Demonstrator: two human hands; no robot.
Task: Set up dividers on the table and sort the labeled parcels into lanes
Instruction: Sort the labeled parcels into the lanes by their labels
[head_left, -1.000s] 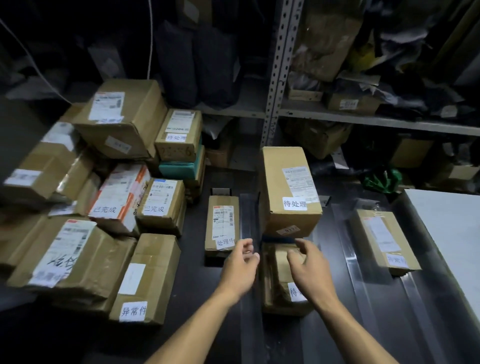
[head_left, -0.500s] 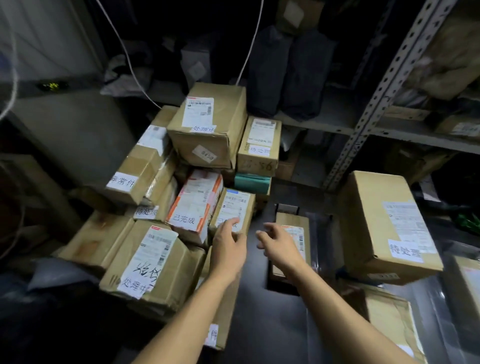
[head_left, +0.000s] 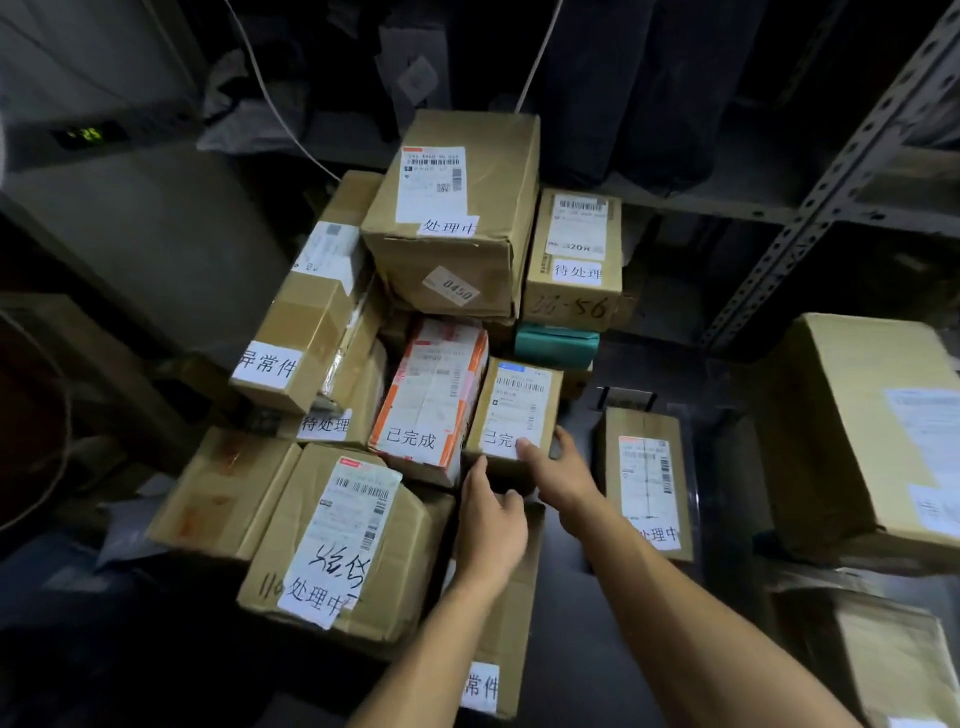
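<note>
A pile of labeled cardboard parcels fills the left half of the dark table. At its near right edge sits a small brown parcel (head_left: 519, 410) with a white shipping label and a handwritten tag. My right hand (head_left: 563, 473) has its thumb on that tag and fingers round the parcel's right side. My left hand (head_left: 491, 525) touches the parcel's lower left corner from below. An orange-edged parcel (head_left: 431, 395) lies just left of it. A flat parcel (head_left: 647, 480) lies in a lane to the right, beside a clear divider (head_left: 698, 457).
A big box (head_left: 457, 208) tops the pile, with a smaller box (head_left: 576, 260) and a teal packet (head_left: 556, 345) to its right. A large box (head_left: 872, 431) stands at the right. A perforated metal shelf post (head_left: 831, 187) rises behind. A low box (head_left: 337, 540) lies near left.
The view swung left from the lanes to the parcel pile. Both hands left the lane parcels, reached forward and closed in on the small brown parcel.
</note>
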